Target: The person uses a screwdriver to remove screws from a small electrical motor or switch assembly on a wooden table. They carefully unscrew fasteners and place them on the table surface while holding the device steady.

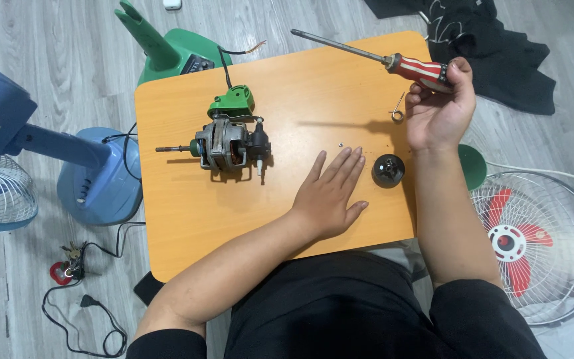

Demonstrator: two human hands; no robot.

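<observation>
A fan motor [224, 143] with bare copper windings, a shaft pointing left and a green bracket on top stands at the middle left of the orange table [187, 219]. My left hand [330, 193] lies flat and open on the table, to the right of the motor. My right hand [440, 106] is raised at the far right edge, closed around the red-and-white handle of a long screwdriver [380, 56] whose blade points up and left. A dark round cap [388, 170] sits between my hands. A metal pin [398, 110] and a tiny screw [341, 142] lie nearby.
A blue standing fan [48, 149] lies on the floor at left, a green fan base [167, 50] behind the table. A wire fan cage with red blades [533, 246] rests at right. Black cloth [486, 46] lies top right. A black cord and keys [71, 266] are bottom left.
</observation>
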